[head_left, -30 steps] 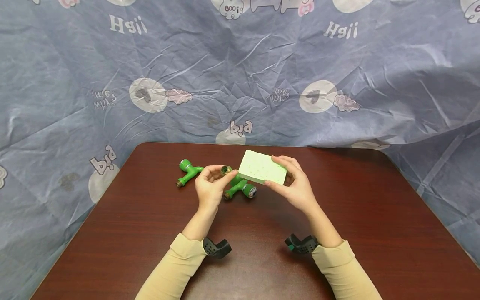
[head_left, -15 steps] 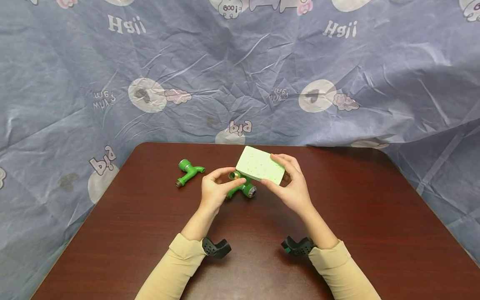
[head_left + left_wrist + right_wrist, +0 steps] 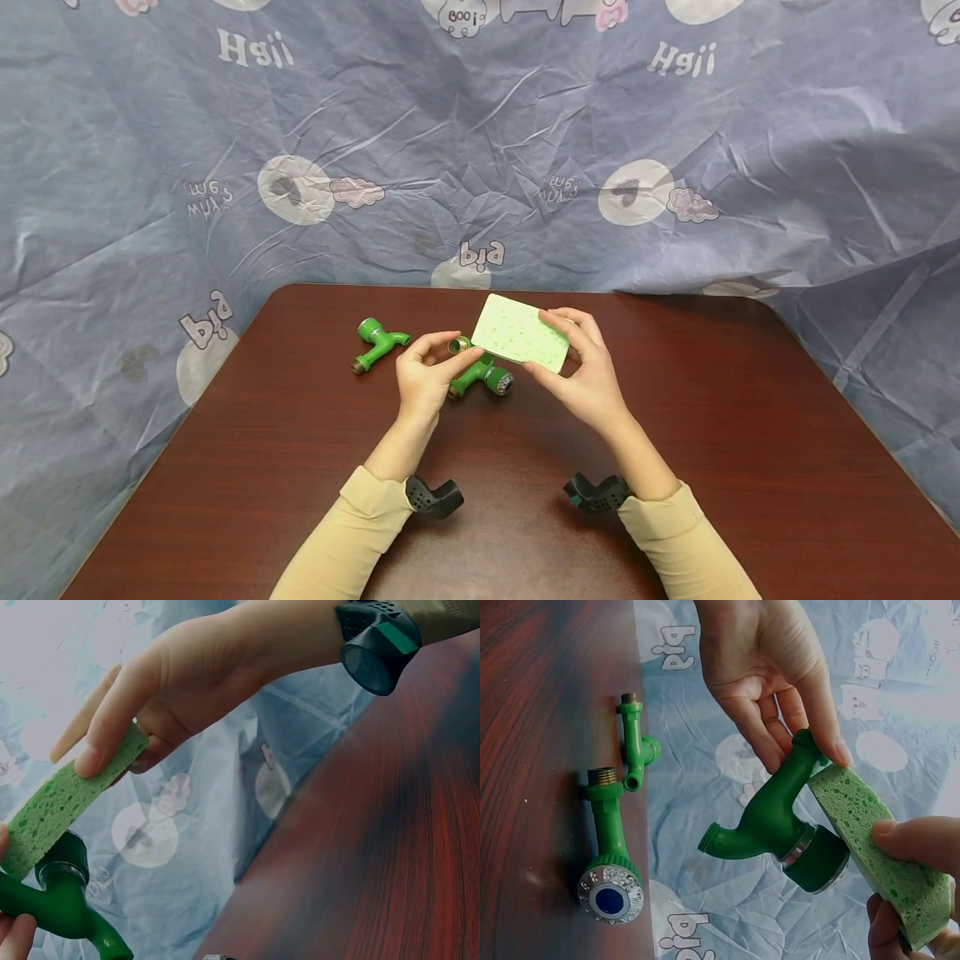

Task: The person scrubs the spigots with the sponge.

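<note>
Between its thumb and fingers my left hand [image 3: 422, 377] pinches a green faucet [image 3: 769, 817] by its inlet end, raised over the table. My right hand [image 3: 591, 371] grips a pale green sponge [image 3: 519, 335], thumb on one side and fingers on the other. In the right wrist view the sponge lies along the faucet, right at its knob [image 3: 815, 859]. The left wrist view shows the sponge [image 3: 71, 799] edge-on over the faucet body [image 3: 60, 907], with only the left fingertips [image 3: 19, 937] showing at the frame's edge.
On the dark red-brown table [image 3: 300, 467] lie two more green faucets, one at the left [image 3: 381, 343] and one behind the hands with a silver and blue knob [image 3: 498, 381]. A wrinkled blue-grey printed cloth [image 3: 480, 125] hangs behind the table. Black bands [image 3: 435, 497] sit on both wrists.
My left hand moved right with the faucet, then slightly back left, uncovering the left-hand faucet's spout. The sponge shifted a little left and up in my right hand, and its tilt changed slightly.
</note>
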{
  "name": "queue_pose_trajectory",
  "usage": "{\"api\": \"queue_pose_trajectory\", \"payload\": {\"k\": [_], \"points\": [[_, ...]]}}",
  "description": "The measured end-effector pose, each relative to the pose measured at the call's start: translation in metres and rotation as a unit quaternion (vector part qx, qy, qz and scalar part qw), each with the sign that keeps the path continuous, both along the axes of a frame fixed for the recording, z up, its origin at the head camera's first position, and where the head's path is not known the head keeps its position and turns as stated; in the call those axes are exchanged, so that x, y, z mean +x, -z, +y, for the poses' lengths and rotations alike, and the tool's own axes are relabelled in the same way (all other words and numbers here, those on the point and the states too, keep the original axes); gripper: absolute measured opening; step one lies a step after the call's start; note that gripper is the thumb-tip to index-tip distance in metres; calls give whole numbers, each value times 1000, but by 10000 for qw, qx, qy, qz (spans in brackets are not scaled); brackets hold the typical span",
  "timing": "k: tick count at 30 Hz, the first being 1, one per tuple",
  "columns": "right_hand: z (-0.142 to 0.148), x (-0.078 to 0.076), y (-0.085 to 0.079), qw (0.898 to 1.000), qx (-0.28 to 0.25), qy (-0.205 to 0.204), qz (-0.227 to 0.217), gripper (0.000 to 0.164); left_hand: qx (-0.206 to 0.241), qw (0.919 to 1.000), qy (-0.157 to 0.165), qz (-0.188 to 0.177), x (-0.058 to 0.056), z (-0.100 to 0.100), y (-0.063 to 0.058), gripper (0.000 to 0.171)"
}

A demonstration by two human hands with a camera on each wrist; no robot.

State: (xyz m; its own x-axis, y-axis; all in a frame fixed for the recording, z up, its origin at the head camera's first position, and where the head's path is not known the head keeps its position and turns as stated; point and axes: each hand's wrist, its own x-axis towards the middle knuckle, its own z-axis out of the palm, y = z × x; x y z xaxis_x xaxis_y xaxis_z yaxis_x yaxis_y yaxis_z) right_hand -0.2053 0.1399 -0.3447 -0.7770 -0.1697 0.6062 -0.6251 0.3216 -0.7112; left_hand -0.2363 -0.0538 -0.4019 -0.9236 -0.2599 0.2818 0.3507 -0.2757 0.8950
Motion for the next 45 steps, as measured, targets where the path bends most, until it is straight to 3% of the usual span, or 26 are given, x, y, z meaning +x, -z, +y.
{"api": "queue_pose_trajectory", "payload": {"k": [9, 16, 22, 27, 31, 35, 40, 45], "points": [[0, -2, 1, 9978, -475, 197, 418, 62, 251, 9997, -40, -44, 0, -3, -3, 28], [-4, 1, 4, 9988, -115, -98, 464, 60, 436, 9991, 3, -12, 0, -1, -4, 27], [0, 1, 1, 9981, 81, 77, 609, 61, 525, 9986, -53, 51, 0, -2, -4, 24], [6, -1, -2, 9967, 129, 372, 708, 60, 939, 9955, 112, -10, -1, -4, -6, 22], [12, -4, -4, 9961, -266, 565, 619, 61, 1260, 9919, 145, -52, -2, -5, -7, 21], [14, -5, -4, 9967, -636, 332, 379, 62, 1348, 9906, 202, -82, -1, -4, -7, 21], [10, -4, -3, 9978, -613, 52, 252, 60, 1398, 9898, 237, -112, -1, -3, -7, 21], [9, -3, -2, 9987, -490, 58, 148, 59, 1385, 9900, 82, -242, -2, -4, -8, 17]]}}
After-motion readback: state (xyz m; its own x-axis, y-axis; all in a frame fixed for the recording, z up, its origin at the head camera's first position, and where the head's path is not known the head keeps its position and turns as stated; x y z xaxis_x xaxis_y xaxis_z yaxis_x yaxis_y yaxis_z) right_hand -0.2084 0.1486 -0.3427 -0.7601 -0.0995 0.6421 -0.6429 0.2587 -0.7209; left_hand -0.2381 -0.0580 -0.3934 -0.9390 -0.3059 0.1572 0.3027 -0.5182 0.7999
